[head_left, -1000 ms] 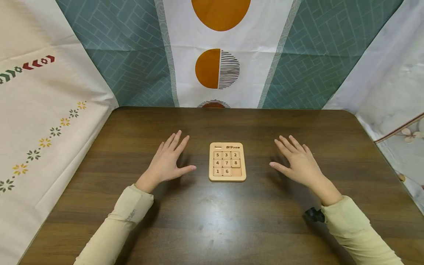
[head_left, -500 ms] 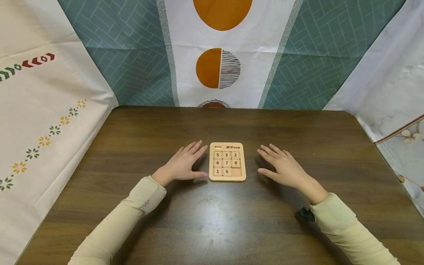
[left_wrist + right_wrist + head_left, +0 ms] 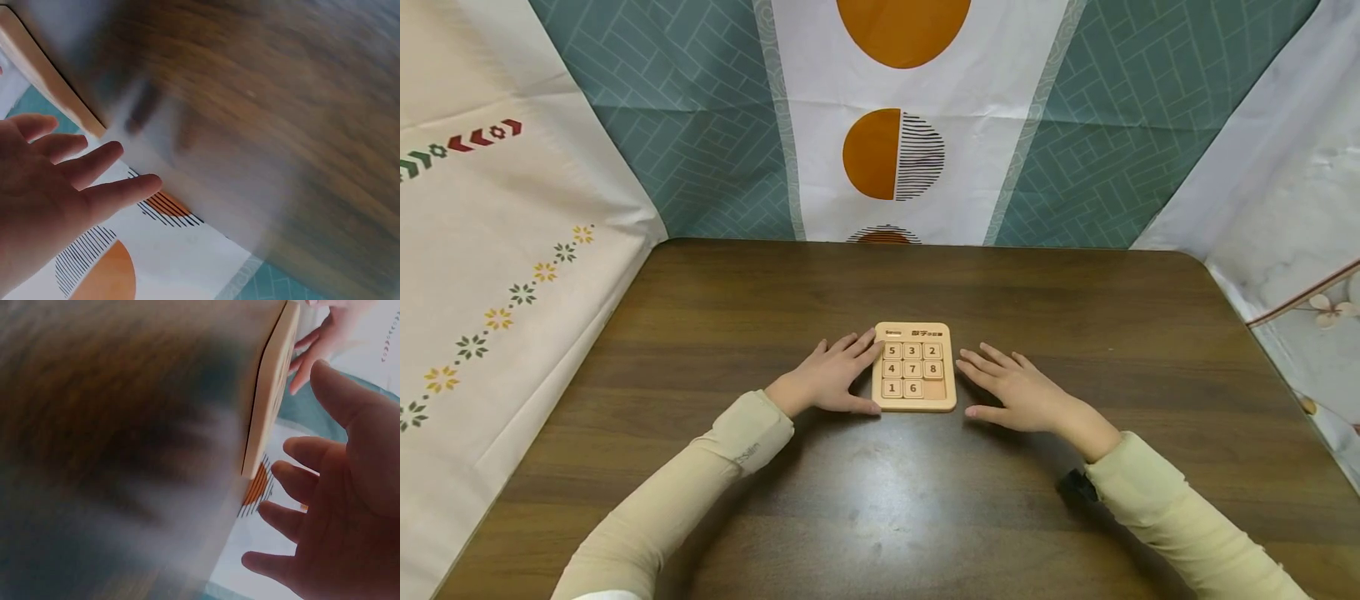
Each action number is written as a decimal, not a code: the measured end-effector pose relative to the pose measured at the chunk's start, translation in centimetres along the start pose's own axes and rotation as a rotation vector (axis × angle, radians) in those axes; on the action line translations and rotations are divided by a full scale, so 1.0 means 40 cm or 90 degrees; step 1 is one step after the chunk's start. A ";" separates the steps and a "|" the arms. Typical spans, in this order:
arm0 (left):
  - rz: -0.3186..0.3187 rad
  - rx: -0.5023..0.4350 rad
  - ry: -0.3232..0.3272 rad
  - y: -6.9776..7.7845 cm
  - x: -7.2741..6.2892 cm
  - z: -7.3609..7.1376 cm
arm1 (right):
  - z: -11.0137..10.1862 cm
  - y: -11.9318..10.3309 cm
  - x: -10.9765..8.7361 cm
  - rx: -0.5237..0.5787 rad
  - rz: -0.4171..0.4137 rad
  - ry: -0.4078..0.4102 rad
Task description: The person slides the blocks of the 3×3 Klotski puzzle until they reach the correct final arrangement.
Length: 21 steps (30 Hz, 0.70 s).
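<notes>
A light wooden number slide puzzle (image 3: 933,389) lies flat on the dark table, its tiles reading 5 3 2, 4 7 8, 1 6, with the lower right slot bare. At its left edge is my left hand (image 3: 835,375), fingers spread, fingertips overlapping the frame's upper left side and thumb by the lower left corner. My right hand (image 3: 1026,392) hovers just right of the puzzle, fingers extended toward its right edge with a small gap. In the right wrist view the puzzle's side (image 3: 270,394) stands beyond the thumb and fingers. Neither hand grips anything.
The brown wooden table (image 3: 880,517) spreads around the puzzle. Behind it hangs a green and white cloth (image 3: 985,150) with orange circles. A white embroidered cloth (image 3: 512,375) borders the left side, and a pale floral cloth (image 3: 1285,208) the right.
Both hands have moved inward from either side toward the puzzle. The left hand now reaches its left edge; the right hand is close by its right edge. The tiles look unchanged.
</notes>
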<state>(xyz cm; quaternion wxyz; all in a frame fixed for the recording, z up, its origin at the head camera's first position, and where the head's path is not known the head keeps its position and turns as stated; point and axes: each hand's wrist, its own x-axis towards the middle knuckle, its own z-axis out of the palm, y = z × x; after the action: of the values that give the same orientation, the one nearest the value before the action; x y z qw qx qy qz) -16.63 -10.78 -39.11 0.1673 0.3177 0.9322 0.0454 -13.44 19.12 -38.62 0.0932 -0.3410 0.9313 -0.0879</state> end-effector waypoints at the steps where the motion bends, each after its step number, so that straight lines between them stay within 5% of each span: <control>1: -0.004 0.002 -0.007 0.002 0.002 0.001 | 0.001 -0.003 0.003 0.000 -0.007 -0.006; 21: -0.042 0.007 -0.044 0.013 0.018 0.010 | 0.012 -0.039 0.055 0.001 -0.050 -0.063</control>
<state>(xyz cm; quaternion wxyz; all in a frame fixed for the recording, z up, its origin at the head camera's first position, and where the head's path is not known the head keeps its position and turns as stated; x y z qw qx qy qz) -16.75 -9.93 -39.58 0.1991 0.2893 0.9360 0.0235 -14.00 16.46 -38.98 0.1355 -0.3813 0.9114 -0.0752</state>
